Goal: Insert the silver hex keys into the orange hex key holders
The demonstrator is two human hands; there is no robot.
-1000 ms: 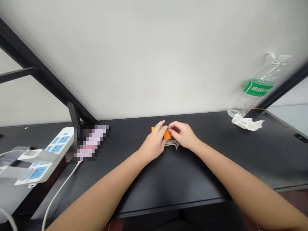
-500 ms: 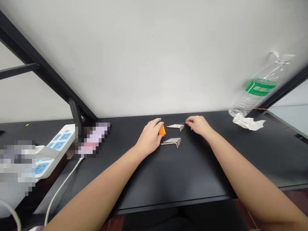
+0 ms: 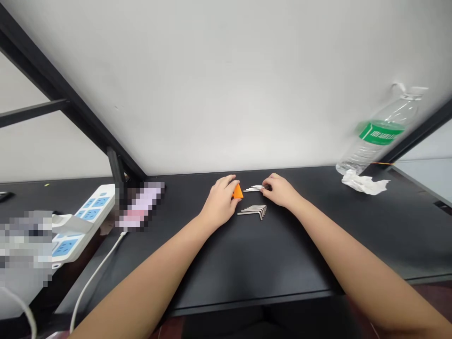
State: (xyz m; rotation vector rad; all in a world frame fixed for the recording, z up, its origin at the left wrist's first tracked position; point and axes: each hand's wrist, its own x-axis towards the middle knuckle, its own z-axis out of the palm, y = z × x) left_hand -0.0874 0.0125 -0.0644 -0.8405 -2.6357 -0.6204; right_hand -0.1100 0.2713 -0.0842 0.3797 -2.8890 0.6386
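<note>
My left hand (image 3: 219,200) is closed around an orange wedge-shaped piece (image 3: 238,191), which shows between thumb and fingers on the black table. Just right of it lies a far row of L-shaped hex keys (image 3: 252,188), long arms pointing left. My right hand (image 3: 278,190) is at the bent ends of this row, thumb and fingers pinched on a hex key; the fingers hide most of the short arms. Nearer to me, a second row of hex keys (image 3: 253,210) lies side by side, touched by neither hand.
At left are a white power strip (image 3: 88,216) with blue sockets, a blurred-out flat lilac object (image 3: 144,202) and a white cable (image 3: 95,278). A clear bottle (image 3: 379,132) stands back right behind a crumpled tissue (image 3: 365,182). A pale wall (image 3: 226,94) closes the rear.
My right hand has moved left with a thin hex key, from beside the far row onto its bent ends. My left hand stays on the orange piece. The view has shifted slightly.
</note>
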